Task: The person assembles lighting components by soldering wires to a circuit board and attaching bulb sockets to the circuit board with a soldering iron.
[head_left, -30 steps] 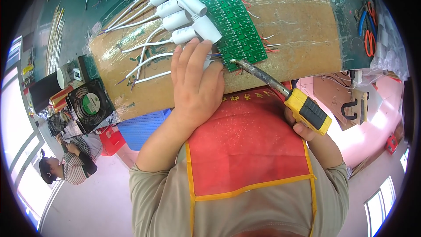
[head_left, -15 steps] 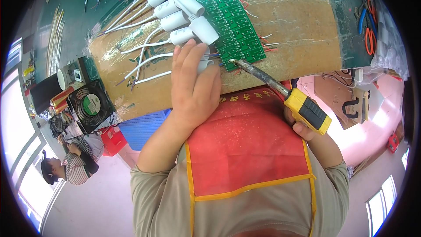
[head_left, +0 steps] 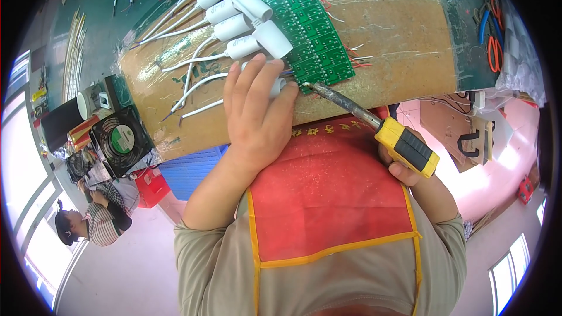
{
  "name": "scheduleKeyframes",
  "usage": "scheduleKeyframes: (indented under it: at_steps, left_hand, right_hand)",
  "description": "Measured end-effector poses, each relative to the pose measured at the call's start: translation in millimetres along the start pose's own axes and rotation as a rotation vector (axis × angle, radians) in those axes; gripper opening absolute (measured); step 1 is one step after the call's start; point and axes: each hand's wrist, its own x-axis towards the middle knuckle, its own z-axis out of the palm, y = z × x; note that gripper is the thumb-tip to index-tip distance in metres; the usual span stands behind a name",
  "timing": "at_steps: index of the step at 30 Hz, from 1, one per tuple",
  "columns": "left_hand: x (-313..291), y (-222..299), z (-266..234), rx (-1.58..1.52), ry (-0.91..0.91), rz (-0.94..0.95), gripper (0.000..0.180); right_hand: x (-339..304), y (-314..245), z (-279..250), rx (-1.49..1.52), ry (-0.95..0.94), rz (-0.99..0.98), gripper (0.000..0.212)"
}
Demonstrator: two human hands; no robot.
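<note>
Maybe the left hand (head_left: 257, 114) could be burned, since its fingers are curled over a white tube (head_left: 280, 86) near the hot tip of the soldering iron (head_left: 410, 147), which is gripped by the right hand (head_left: 404, 171). If it slips, the green board (head_left: 322, 58) on the brown mat (head_left: 398, 35) could be scorched. Yellow writing (head_left: 325, 129) is seen on the red apron (head_left: 331, 199).

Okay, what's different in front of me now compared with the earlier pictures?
The soldering iron has shifted slightly left, and so has your left hand. The free ends of the two nearest white wires have dipped toward you. No visible grab or release: your right hand still holds the iron. The fan stayed put.
</note>
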Motion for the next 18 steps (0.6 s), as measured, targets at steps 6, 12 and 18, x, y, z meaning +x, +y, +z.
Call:
scheduleKeyframes:
  at_steps: [6,12,18]
  left_hand:
    - [-0.8,1.0,1.5,0.022,0.002,0.000,0.016]
    - [5.1,4.0,-2.0,0.058,-0.023,0.008,0.014]
    - [6.0,2.9,-2.9,-0.077,-0.026,-0.022,0.021]
  right_hand:
    - [-1.7,2.5,2.2,0.038,0.033,0.003,0.026]
    - [-0.7,2.9,1.4,0.049,0.039,-0.013,0.027]
    - [-2.1,3.8,-0.4,0.007,0.024,-0.013,0.030]
